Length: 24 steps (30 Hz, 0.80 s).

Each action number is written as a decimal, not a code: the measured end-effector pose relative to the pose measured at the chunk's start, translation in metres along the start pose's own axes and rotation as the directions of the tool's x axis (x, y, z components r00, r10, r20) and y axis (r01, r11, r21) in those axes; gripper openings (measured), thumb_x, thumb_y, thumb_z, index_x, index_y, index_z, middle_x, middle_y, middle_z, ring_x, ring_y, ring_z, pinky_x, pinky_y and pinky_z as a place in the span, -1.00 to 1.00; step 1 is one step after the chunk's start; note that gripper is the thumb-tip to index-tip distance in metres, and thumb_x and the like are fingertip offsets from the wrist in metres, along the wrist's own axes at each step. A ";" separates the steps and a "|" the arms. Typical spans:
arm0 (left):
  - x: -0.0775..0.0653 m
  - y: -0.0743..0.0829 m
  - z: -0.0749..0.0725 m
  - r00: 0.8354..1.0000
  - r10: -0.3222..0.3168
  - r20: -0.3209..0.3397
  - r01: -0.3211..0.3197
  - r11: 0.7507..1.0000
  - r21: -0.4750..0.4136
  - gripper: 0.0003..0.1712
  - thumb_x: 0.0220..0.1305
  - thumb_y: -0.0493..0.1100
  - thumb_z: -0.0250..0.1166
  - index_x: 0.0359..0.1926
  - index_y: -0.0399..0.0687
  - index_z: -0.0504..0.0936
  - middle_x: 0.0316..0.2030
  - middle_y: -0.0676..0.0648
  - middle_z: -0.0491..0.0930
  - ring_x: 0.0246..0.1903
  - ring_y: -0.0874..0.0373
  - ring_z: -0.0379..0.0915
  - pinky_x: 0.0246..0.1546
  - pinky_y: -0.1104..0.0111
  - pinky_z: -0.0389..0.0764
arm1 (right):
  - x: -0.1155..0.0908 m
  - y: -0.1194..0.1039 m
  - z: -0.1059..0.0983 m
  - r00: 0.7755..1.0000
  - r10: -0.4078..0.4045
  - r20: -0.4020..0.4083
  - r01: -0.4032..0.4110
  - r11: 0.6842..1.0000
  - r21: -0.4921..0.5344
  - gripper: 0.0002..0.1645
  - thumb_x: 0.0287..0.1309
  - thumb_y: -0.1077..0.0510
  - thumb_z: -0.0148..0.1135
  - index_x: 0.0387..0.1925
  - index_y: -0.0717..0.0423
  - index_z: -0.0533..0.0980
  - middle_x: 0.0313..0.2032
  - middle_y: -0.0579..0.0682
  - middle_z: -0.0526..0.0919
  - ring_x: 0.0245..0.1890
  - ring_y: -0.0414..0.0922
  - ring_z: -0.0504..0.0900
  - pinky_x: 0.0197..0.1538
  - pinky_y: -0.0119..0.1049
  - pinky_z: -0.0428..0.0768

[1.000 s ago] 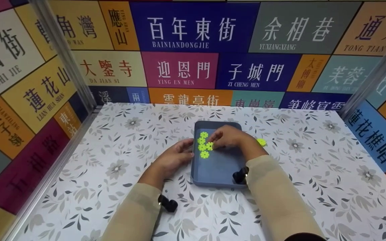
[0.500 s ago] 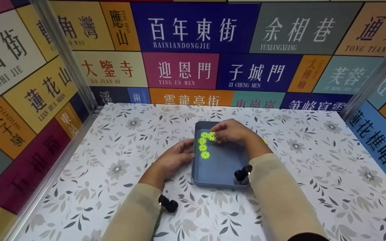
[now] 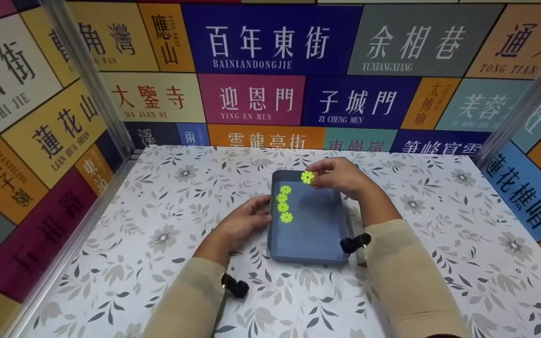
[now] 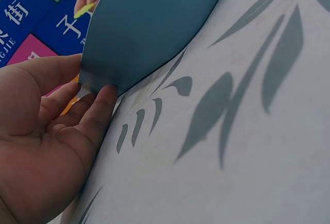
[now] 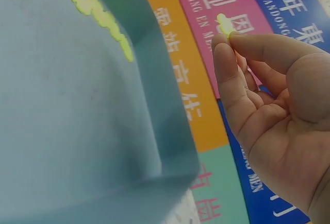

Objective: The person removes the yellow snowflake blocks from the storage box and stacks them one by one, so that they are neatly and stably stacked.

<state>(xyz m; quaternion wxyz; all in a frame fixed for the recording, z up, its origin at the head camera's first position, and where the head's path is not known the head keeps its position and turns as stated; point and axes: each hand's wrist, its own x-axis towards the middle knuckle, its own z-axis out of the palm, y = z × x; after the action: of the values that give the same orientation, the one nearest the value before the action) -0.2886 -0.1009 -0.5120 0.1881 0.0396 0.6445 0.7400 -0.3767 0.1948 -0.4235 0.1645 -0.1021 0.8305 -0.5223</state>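
While the left hand (image 3: 244, 220), loosely spread, touches the side of the grey-blue tray (image 3: 313, 241) on the floral bench (image 3: 449, 202), the right hand (image 3: 338, 176) pinches one yellow-green flower disc (image 3: 307, 177). Change: disc shifted from beside the row of four (image 3: 282, 206) to the tray's far wall. Row unmoved inside; held disc presumably not yet placed.

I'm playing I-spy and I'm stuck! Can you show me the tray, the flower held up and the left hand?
Tray (image 3: 310, 239): head view, on its bare bottom.
Flower (image 3: 307, 177): head view, on its middle.
Left hand (image 4: 49, 149): left wrist view, on the palm.
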 end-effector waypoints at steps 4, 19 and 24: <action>0.000 0.000 0.000 1.000 -0.003 -0.002 0.003 1.000 0.014 -0.19 0.39 -0.40 0.29 0.62 -0.05 0.31 0.59 -0.11 0.37 0.58 -0.08 0.30 0.63 0.10 0.34 | -0.014 0.004 -0.011 0.999 -0.014 -0.047 0.014 1.000 0.006 -0.53 0.24 0.11 0.54 0.18 -0.01 0.70 0.07 0.06 0.60 0.01 -0.07 0.73 0.15 -0.23 0.81; 0.000 0.001 0.002 0.999 -0.033 -0.020 0.033 0.999 -0.004 -0.19 0.41 -0.41 0.28 0.62 -0.03 0.31 0.59 -0.11 0.34 0.59 -0.05 0.29 0.59 0.12 0.41 | -0.053 0.044 -0.050 0.982 0.013 -0.188 0.002 0.997 0.083 -0.43 0.36 0.11 0.45 0.35 0.11 0.58 0.10 0.01 0.58 -0.06 -0.25 0.78 0.07 -0.43 0.78; 0.000 0.001 0.000 0.999 -0.034 -0.024 0.034 0.999 0.006 -0.19 0.40 -0.40 0.29 0.61 -0.01 0.33 0.60 -0.09 0.34 0.59 -0.04 0.29 0.60 0.12 0.39 | -0.052 0.064 -0.058 0.977 0.054 -0.207 -0.030 0.993 0.118 -0.38 0.41 0.11 0.38 0.44 0.14 0.51 0.12 -0.01 0.56 -0.04 -0.28 0.76 0.10 -0.42 0.77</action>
<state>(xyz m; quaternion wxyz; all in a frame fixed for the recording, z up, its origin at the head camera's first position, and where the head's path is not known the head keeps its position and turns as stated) -0.2886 -0.1006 -0.5111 0.1930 0.0204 0.6495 0.7352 -0.3503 0.2888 -0.4490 0.0926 -0.0190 0.8139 -0.5732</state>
